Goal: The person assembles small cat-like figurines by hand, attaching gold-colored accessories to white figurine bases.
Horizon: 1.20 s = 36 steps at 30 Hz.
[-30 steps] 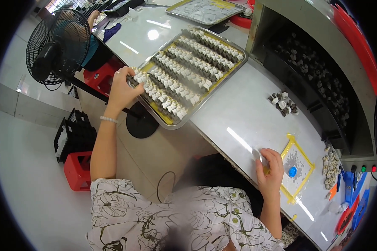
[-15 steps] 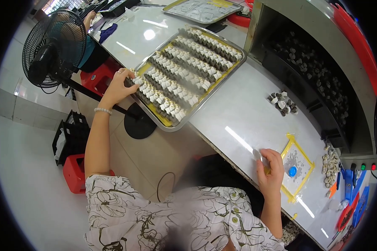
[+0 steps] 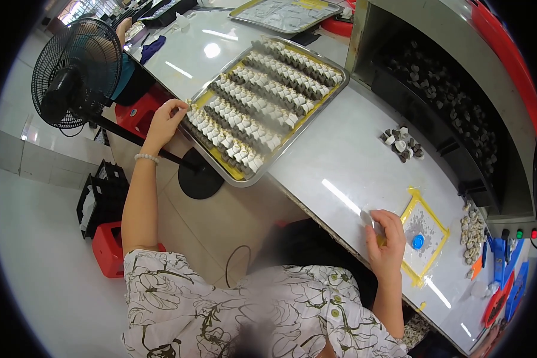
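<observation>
A metal tray [image 3: 309, 122] with a yellow lining holds several slanting rows of small white-and-dark pieces [image 3: 244, 116]. My left hand [image 3: 166, 124] is just off the tray's left corner, beside the end of the nearest row. Its thumb and fingertips are drawn together; whatever may be between them is too small to make out. Over the white table, left of a yellow-taped rectangle [image 3: 407, 224], hovers or rests my right hand [image 3: 388, 244]. Its fingers are curled, with thumb and forefinger apart. A blue round cap-like thing [image 3: 417, 241] lies inside the taped area near it.
Loose dark and white pieces [image 3: 401, 144] lie in a pile before a dark machine opening holding more pieces [image 3: 441, 98]. Pale pieces [image 3: 472, 235] are heaped at the right. A fan [image 3: 74, 74] and black crate [image 3: 101, 197] stand left. Another lined tray [image 3: 286, 15] lies at the back.
My left hand has drawn back slightly to the left from the end of the nearest row, and its fingers have come together. My right hand has hardly moved.
</observation>
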Each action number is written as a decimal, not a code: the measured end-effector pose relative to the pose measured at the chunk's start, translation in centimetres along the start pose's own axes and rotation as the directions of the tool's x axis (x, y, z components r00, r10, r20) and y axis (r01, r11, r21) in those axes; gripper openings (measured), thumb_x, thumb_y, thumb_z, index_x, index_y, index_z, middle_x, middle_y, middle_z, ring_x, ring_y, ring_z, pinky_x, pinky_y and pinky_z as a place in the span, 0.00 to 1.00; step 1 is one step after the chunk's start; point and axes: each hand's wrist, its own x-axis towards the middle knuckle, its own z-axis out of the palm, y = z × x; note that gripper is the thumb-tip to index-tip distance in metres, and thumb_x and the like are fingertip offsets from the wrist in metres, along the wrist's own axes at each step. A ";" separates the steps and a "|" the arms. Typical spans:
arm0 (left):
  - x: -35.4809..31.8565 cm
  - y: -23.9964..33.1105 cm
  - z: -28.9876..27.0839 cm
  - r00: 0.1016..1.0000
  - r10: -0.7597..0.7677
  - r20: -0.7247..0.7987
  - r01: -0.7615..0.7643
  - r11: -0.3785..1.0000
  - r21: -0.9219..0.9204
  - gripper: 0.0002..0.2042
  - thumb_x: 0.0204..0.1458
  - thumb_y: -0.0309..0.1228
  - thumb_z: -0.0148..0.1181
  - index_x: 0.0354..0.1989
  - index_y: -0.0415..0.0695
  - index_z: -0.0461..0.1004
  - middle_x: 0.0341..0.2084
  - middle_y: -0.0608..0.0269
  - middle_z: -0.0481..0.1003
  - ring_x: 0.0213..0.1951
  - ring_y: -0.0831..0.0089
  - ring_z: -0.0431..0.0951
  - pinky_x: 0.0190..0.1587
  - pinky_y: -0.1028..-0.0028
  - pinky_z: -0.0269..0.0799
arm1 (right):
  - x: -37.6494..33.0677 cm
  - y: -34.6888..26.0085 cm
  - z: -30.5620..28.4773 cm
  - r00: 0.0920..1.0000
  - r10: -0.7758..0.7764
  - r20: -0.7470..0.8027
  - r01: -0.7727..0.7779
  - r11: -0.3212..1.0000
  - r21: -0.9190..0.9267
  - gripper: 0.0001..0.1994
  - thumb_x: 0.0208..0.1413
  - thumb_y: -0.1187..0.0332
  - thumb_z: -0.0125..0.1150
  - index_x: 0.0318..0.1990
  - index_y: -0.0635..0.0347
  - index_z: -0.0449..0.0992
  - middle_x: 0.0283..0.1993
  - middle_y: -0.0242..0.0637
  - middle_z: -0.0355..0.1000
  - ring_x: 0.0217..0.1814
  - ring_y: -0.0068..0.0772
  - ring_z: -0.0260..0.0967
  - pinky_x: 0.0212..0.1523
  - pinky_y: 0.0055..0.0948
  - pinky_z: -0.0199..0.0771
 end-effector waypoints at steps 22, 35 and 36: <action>3.6 3.1 2.8 0.999 0.029 -0.037 -0.025 0.995 0.092 0.09 0.44 0.26 0.63 0.33 0.38 0.74 0.25 0.63 0.76 0.28 0.79 0.74 0.32 0.79 0.69 | 0.1 0.1 0.1 1.000 -0.015 -0.013 0.016 1.000 0.023 0.13 0.43 0.79 0.61 0.40 0.63 0.74 0.41 0.43 0.70 0.42 0.42 0.68 0.41 0.31 0.69; 3.8 2.7 3.9 1.000 0.010 0.026 -0.015 0.982 0.190 0.07 0.47 0.24 0.59 0.33 0.35 0.77 0.24 0.60 0.78 0.28 0.77 0.76 0.33 0.77 0.70 | 0.3 0.2 0.1 1.000 -0.004 -0.012 0.004 1.000 0.014 0.13 0.42 0.79 0.62 0.39 0.62 0.74 0.40 0.42 0.71 0.42 0.43 0.68 0.42 0.33 0.68; 3.7 3.0 4.3 0.999 0.054 0.008 -0.054 0.968 0.244 0.07 0.47 0.24 0.58 0.33 0.35 0.76 0.24 0.59 0.78 0.29 0.76 0.76 0.34 0.76 0.71 | 0.3 0.2 0.0 1.000 -0.003 -0.010 0.003 1.000 0.018 0.13 0.42 0.79 0.62 0.39 0.62 0.74 0.40 0.42 0.71 0.42 0.43 0.68 0.42 0.33 0.68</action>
